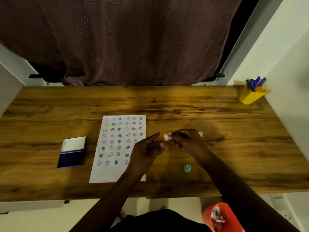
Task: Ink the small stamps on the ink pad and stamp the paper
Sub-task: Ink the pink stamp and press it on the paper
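A white paper (117, 171) covered with several rows of blue stamped faces and hearts lies on the wooden table (167, 101). Left of it sits an open ink pad (72, 152) with a dark blue pad and a raised white lid. My right hand (185, 141) pinches a small pink stamp (166, 137) just right of the paper. My left hand (147, 149) hovers beside it over the paper's right edge, fingers apart and empty. A teal stamp (187, 168) lies on the table near my right forearm. A pale stamp (200, 134) peeks out behind my right hand.
A yellow cup (250, 95) with blue pens stands at the table's far right corner. An orange container (222, 216) with small items sits below the table's front edge. A brown curtain (125, 39) hangs behind the table. White walls flank both sides.
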